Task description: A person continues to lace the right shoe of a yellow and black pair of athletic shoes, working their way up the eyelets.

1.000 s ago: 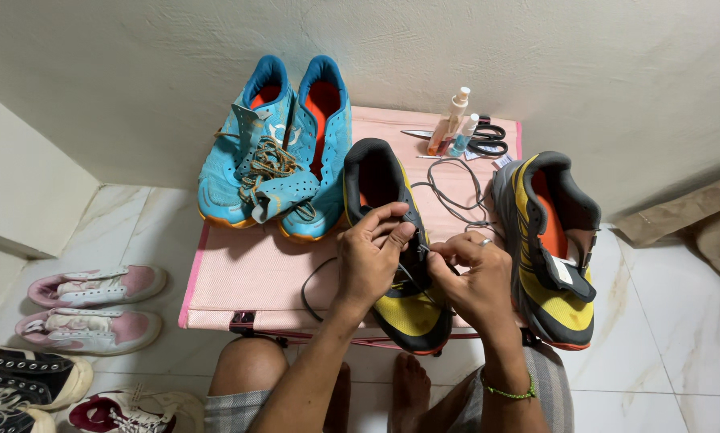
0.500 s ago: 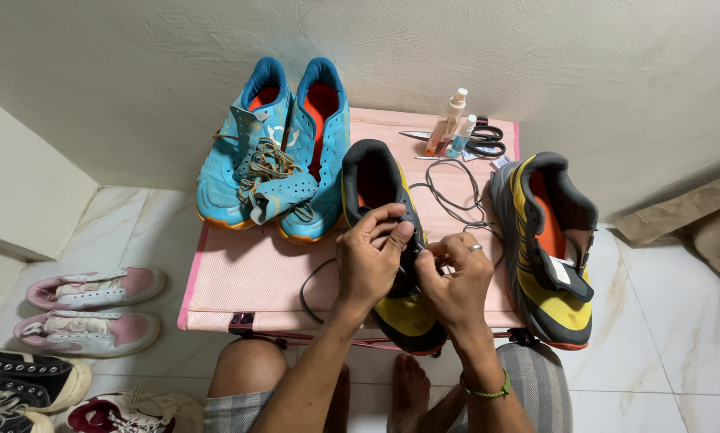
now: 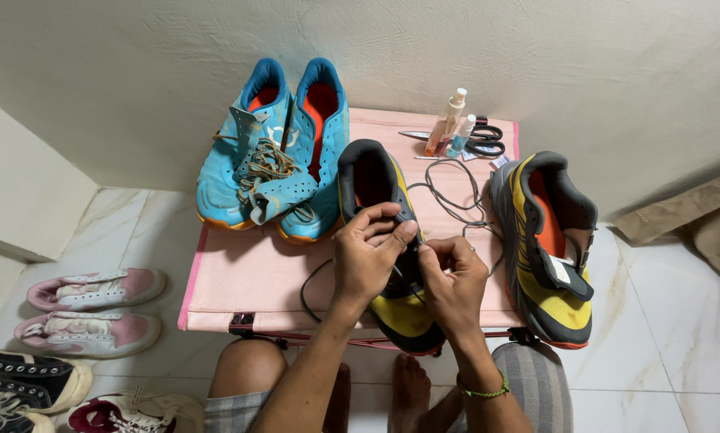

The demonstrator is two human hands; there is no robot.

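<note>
Pinching the black lace (image 3: 316,281) at the eyelets, both hands sit right on top of the yellow shoe (image 3: 388,240). The left hand (image 3: 368,256) has its fingertips closed over the tongue area, steadying the upper; the right hand (image 3: 454,277) is curled tight, thumb and forefinger nipped together, apparently on the lace end, though the tip itself is hidden.

The shoe lies on the pink table (image 3: 248,277), toe hanging a little over the near edge above the knees. That's my first worry: a hard tug toward the body could slide it off. Second one: the loose lace loops out to the left and trails off the edge, so it could snag or pull through unevenly.

The other yellow shoe (image 3: 548,248) sits just to the right, also overhanging the edge. Its cord (image 3: 456,200) lies between the two shoes, close enough to tangle. The scissors (image 3: 480,140) and bottles (image 3: 448,124) stay well back, so less risk there.
</note>
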